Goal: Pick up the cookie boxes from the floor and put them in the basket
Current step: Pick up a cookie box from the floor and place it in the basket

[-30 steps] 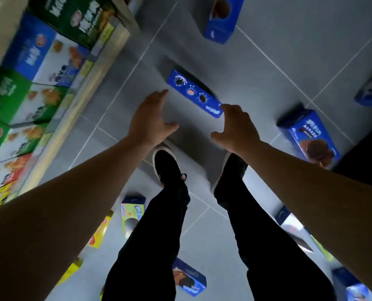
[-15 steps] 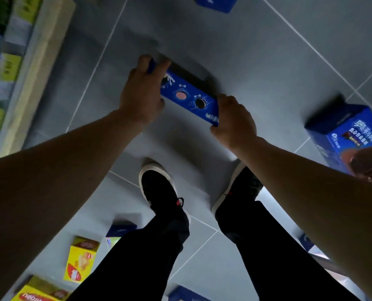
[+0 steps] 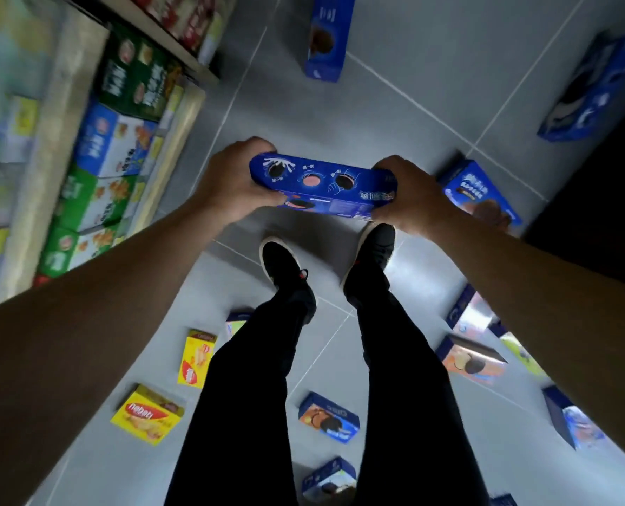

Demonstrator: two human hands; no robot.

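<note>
A long blue cookie box (image 3: 322,186) with sandwich cookies printed on it is held level above the grey tiled floor, in front of my shoes. My left hand (image 3: 230,184) grips its left end and my right hand (image 3: 409,197) grips its right end, fingers curled round the edges. Several other cookie boxes lie on the floor: a blue one (image 3: 327,34) at the top, another blue one (image 3: 480,193) just behind my right hand, a yellow one (image 3: 147,414) at lower left. No basket is in view.
A store shelf (image 3: 48,147) stocked with green and blue biscuit boxes runs along the left. My black shoes (image 3: 285,275) stand on the grey floor (image 3: 431,85). More blue boxes (image 3: 328,421) and a yellow box (image 3: 196,359) lie around my legs. A dark area fills the right edge.
Both hands closed on the ends of the long blue box and lifted it off the floor toward me. The view has risen, and the shelf is back in sight.
</note>
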